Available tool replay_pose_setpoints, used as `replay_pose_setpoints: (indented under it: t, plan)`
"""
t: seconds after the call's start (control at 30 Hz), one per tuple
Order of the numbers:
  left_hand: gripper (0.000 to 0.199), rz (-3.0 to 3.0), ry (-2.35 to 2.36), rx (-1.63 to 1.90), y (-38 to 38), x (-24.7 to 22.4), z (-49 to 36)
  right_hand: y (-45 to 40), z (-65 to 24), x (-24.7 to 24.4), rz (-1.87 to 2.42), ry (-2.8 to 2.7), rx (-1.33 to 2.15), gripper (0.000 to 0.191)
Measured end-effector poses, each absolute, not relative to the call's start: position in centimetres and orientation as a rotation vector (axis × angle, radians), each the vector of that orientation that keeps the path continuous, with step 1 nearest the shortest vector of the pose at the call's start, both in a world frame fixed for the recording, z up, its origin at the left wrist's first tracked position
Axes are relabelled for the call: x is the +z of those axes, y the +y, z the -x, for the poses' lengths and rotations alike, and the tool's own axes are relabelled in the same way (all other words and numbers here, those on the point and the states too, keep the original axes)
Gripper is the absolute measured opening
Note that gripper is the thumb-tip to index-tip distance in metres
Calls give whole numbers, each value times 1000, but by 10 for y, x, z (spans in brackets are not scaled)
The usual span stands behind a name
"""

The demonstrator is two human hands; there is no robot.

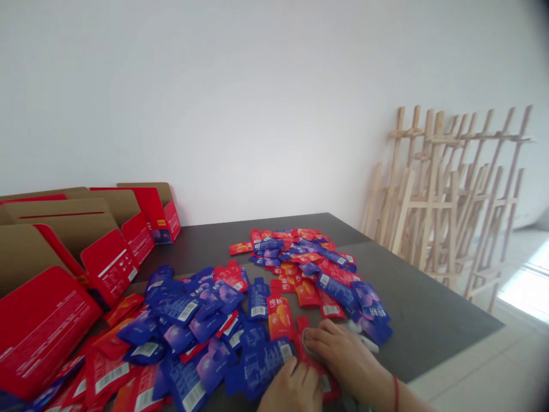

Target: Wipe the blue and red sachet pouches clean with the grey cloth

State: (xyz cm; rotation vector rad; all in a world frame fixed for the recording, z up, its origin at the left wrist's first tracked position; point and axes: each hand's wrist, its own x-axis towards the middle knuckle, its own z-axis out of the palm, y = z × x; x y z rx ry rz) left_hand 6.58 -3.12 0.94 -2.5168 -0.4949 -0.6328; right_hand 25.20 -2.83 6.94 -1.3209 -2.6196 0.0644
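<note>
A red pouch [302, 326] with a barcode lies flat between my hands at the front of the table. My left hand [294, 386] is closed, its curled fingers at the pouch's near left side; the fingertips are partly hidden. My right hand [343, 352], with a red string at the wrist, presses a pale grey-white piece [306, 342], perhaps cloth, onto the pouch. More pale material [366, 341] shows behind that hand. Beside my left hand rests a blue pouch [263, 366]. An orange-red pouch [279, 317] lies just beyond, next to another blue pouch [258, 300].
A large heap of blue and red pouches [189, 309] covers the left front. Another pile [300, 257] stretches toward the back right. Open red cardboard boxes [107, 266] stand along the left. Wooden easels [433, 200] lean beyond the dark table's [429, 320] right edge, near a white wall.
</note>
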Motion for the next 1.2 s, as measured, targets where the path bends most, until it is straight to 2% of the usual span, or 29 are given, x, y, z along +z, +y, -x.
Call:
replay_pose_setpoints:
  t: [0.1,0.2,0.4,0.47,0.57,0.67,0.73,0.8,0.97,1.2]
  plan:
    - [22,2468,-451,-709,-33,10,-66,-55,-261,51,1188,-2668,40,16]
    - [24,2473,-358,-587,-36,10,-64,-70,-267,38,1090,-2700,-21,10]
    - [21,2474,-352,-472,-40,9,-61,-42,-246,72,1105,-2756,-41,7]
    - [22,2493,-348,-494,-39,9,-61,-27,-236,85,1168,-2751,-30,10]
    - [22,2567,-437,-474,-37,17,-62,-13,-233,90,1334,-2662,37,24]
    - [11,2702,-663,-293,-34,36,-67,-11,-250,76,1541,-2402,172,40]
    - [16,2773,-730,-174,-32,50,-73,-14,-266,62,1612,-2206,255,45]
    - [21,2822,-682,-89,-28,63,-81,-17,-279,51,1610,-2079,318,44]
    - [7,2870,-399,3,-15,89,-98,-21,-285,37,1528,-1936,383,38]
    - [10,2762,-245,-203,-9,119,-92,-20,-282,34,1491,-1887,402,37]
